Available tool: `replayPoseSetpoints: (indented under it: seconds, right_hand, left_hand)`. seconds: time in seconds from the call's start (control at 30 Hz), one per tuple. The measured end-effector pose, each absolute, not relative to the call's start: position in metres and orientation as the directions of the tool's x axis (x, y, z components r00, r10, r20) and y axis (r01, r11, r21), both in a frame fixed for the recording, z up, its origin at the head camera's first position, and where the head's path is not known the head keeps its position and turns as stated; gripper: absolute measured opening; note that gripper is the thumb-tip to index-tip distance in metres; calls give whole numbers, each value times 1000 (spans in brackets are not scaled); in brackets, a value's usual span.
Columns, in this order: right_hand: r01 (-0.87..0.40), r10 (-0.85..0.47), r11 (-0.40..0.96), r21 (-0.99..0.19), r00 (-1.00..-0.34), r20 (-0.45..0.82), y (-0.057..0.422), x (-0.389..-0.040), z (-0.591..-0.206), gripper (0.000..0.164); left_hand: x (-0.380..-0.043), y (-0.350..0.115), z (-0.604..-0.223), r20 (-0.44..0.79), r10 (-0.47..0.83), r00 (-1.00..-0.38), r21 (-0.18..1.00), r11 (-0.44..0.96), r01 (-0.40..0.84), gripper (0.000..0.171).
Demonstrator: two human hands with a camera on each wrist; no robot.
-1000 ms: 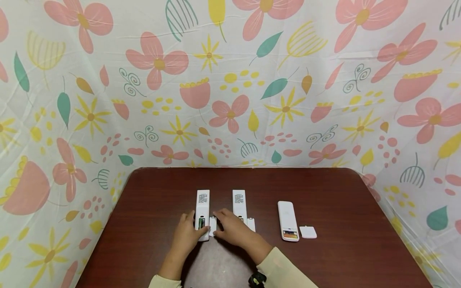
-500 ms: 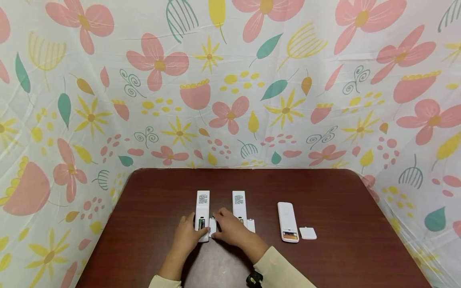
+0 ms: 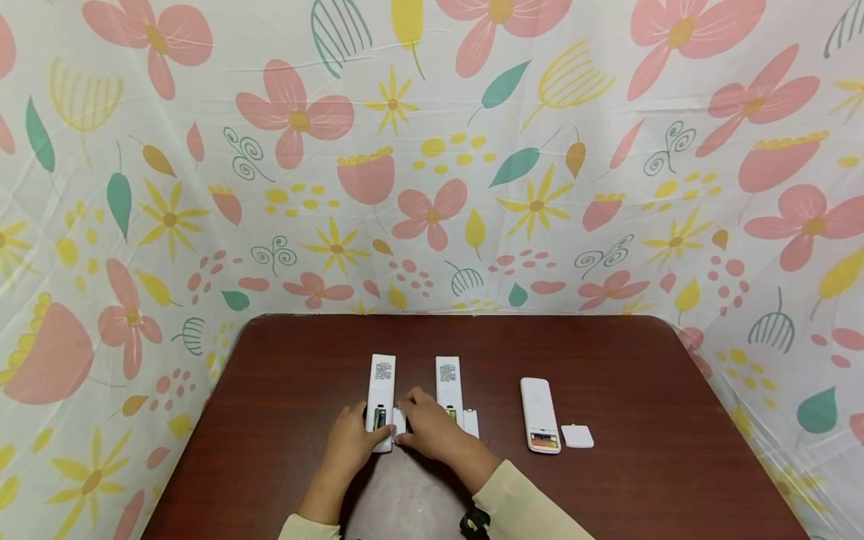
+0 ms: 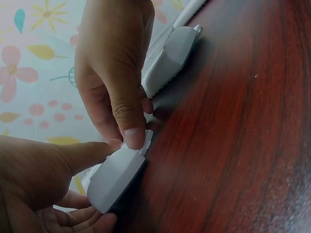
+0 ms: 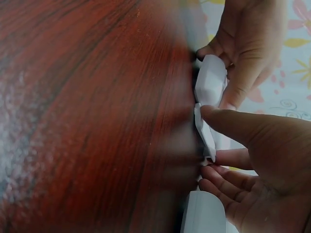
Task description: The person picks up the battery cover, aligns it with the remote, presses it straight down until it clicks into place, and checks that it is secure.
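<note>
A white remote control (image 3: 382, 386) lies back side up at left of centre, its battery bay open with a green battery in it. My left hand (image 3: 349, 444) grips its near end, thumb on the right edge and fingers along the left side. Beside that remote, my right hand (image 3: 435, 429) pinches a white battery cover (image 5: 206, 133) between thumb and index finger at its two ends. The cover's edge sits right at the remote's side and is tilted in the right wrist view. In the left wrist view the remote's rounded end (image 4: 114, 179) faces the camera.
A second white remote (image 3: 448, 382) with its cover (image 3: 470, 422) lies just right of my right hand, partly hidden by it. Further right are a third remote (image 3: 538, 405), batteries exposed, and its loose cover (image 3: 577, 436). The brown table (image 3: 648, 480) meets a flowered cloth (image 3: 432, 150) behind.
The left remote has turned slightly, its far end shifting right. My right hand has moved a little to the left, closer to that remote. My left hand keeps its grip.
</note>
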State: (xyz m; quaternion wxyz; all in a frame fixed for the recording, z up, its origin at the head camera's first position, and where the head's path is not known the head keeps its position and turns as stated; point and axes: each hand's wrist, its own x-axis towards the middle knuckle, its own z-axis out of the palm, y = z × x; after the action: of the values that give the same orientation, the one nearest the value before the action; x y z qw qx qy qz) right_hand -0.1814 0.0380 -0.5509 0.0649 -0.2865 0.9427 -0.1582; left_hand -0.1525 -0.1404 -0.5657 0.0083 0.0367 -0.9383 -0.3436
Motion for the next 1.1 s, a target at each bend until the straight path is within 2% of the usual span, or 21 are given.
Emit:
replayPoseSetpoints:
  seconds: [0.33, 0.57, 0.83, 1.1]
  right_hand:
    - [-492, -540, 789, -369, -841, -33, 38, -179, -549, 65]
    - [-479, -529, 792, -377, -848, -34, 37, -178, -550, 64]
    - [-461, -517, 795, -394, -855, -44, 38, -179, -552, 65]
    - [-458, -510, 792, -403, -860, -26, 36, -179, -552, 65]
  left_hand:
    - [-150, -138, -561, 10, -60, -998, 664, 747, -38, 50]
    - [-151, -142, -563, -28, -49, -998, 699, 713, -55, 53]
    - [-149, -142, -560, -124, -24, -992, 827, 550, -116, 52]
    - [-148, -141, -561, -113, -13, -994, 864, 493, -104, 57]
